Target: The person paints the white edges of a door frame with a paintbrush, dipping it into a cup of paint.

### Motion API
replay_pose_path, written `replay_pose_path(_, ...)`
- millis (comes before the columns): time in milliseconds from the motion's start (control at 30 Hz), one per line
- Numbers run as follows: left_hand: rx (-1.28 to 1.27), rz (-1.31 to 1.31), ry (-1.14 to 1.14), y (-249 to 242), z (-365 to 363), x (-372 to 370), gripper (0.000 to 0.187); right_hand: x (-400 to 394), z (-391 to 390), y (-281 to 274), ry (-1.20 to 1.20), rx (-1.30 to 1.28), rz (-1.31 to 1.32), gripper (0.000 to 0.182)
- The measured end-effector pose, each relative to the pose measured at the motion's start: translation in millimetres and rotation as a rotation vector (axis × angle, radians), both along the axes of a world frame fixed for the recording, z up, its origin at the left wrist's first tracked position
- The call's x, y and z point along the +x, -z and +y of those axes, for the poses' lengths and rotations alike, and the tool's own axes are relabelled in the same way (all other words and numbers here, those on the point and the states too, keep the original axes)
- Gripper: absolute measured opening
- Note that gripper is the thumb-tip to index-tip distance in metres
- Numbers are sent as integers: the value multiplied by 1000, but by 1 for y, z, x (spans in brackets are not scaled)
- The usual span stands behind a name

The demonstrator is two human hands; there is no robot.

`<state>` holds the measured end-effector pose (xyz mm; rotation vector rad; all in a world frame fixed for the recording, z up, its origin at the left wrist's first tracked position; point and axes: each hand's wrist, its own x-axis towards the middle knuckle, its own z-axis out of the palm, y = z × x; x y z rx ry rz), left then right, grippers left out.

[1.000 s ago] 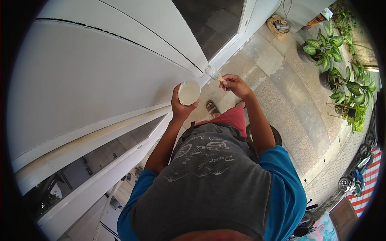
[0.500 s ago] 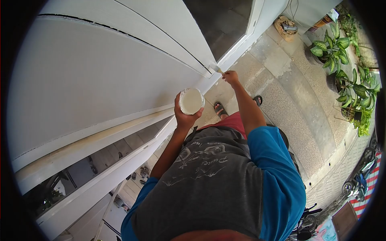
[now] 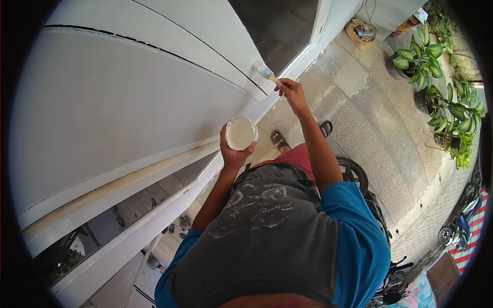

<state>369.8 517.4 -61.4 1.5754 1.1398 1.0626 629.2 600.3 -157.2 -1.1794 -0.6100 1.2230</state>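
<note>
My left hand (image 3: 235, 152) is wrapped round a round tub of pale paint (image 3: 241, 133), its rim smeared white. In my right hand (image 3: 290, 93) is a paintbrush (image 3: 272, 77), gripped by its wooden handle. The brush's white-coated bristles overlap the edge of the white panel (image 3: 205, 51) beside the dark opening. Dark grooves run along this panel, and a wide smooth panel (image 3: 118, 97) lies to its left.
My sandalled feet stand on the tiled floor (image 3: 334, 74), close to the wall's base. A motorcycle wheel (image 3: 354, 173) is right beside me. Potted plants (image 3: 418, 59) line the right side. A woven bag (image 3: 359, 36) sits near the far wall.
My right hand has moved up and slightly left, bringing the brush from the panel's bottom corner higher along its edge. My left hand keeps holding the tub.
</note>
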Motion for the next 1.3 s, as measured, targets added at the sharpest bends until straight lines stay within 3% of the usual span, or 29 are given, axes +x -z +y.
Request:
replay_pose_path(133,-19,17,-5,2,-3,-3,88,-15,-3,125,-43,-110,-16,17)
replay_pose_path(167,-24,15,-10,2,-4,-3,89,-17,-6,159,-18,-306,-241,18)
replay_pose_path(200,-21,20,-13,2,-5,-3,89,-19,-8,165,7,-502,-465,18)
replay_pose_path(300,-31,28,-34,1,-7,-7,89,-24,-8,175,9,-622,-480,19)
replay_pose_path(400,-8,29,-38,4,-9,-8,88,-24,13,139,63,-448,-613,21)
replay_pose_path(467,-55,26,-37,1,-10,-8,88,-16,12,72,41,-430,-646,22)
replay_pose_path(567,-24,-14,-35,-1,-8,-4,88,-13,-5,-36,66,-209,-473,20)
replay_pose_path(633,-22,13,-30,0,-9,-7,88,-16,-12,-66,155,54,-112,17)
replay_pose_path(800,-37,-11,-66,-1,-11,-3,89,-18,10,34,9,105,73,16)
replay_pose_path(867,-30,2,-63,-4,-12,-2,88,-11,3,114,-53,-95,-86,18)
replay_pose_path(933,-38,-1,-68,-2,-14,-3,88,-7,-13,174,-40,-386,-641,21)
replay_pose_path(1067,-50,-8,-70,-5,-19,-1,88,-10,-8,193,0,-558,-594,22)
replay_pose_path(1133,-57,7,-72,0,-21,-3,89,-16,13,168,66,-399,-644,20)
replay_pose_path(1300,-68,-17,-66,-2,-22,-1,89,-8,5,-4,80,-317,-615,21)
